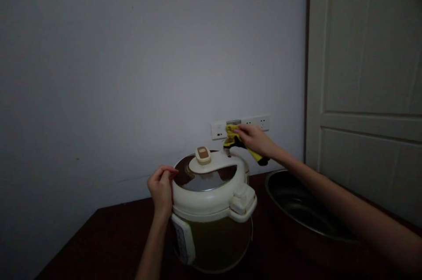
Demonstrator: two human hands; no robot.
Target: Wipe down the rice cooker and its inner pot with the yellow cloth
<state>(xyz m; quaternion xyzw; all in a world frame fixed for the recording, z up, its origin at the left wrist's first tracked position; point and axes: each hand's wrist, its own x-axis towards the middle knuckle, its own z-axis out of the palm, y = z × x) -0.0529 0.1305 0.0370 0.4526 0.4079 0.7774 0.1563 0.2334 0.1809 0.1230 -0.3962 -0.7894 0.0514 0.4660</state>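
Yellow crumpled cloth (231, 131) in right hand (255, 138); left hand (161, 185), narrow, touching round cooker (211, 205).

The cooker (204, 203) has a cream lid with a glossy dark-brown top, over an olive-brown body; its knob (203, 155) is cream and brown. Behind the cooker, the cloth (231, 130) is yellow with black patches, the socket strip (263, 123) white with dark holes, the wall (148, 51) plain grey. Beneath the cooker, the table (125, 227) is dark reddish brown. Right of it, the basin (283, 210) is dark with a greyish rim.
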